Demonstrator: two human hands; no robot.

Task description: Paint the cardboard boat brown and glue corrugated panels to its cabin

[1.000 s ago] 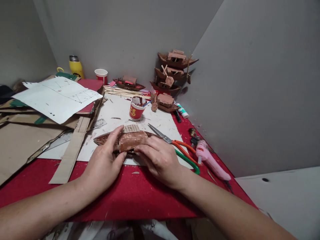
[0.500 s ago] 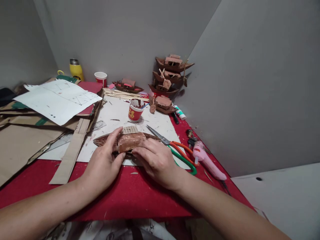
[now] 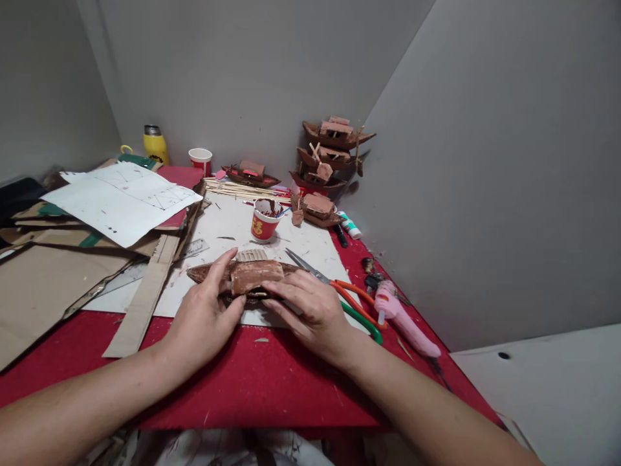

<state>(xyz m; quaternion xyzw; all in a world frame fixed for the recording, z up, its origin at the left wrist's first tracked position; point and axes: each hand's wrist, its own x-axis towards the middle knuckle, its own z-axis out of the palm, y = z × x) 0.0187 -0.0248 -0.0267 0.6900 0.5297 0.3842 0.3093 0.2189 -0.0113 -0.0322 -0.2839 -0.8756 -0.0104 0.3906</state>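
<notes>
Matt brown-painted cardboard boat (image 3: 250,277) on red felt-like cloth (image 3: 252,382).

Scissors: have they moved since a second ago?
No. The scissors lie as before, blades on the white sheet, handles beside the pink glue gun; only the camera shifted.

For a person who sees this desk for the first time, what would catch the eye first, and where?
At the centre, the left hand and right hand hold a brown model boat on the white sheet. Finished boats are stacked in the far corner, and a pink glue gun lies right of the scissors.
</notes>
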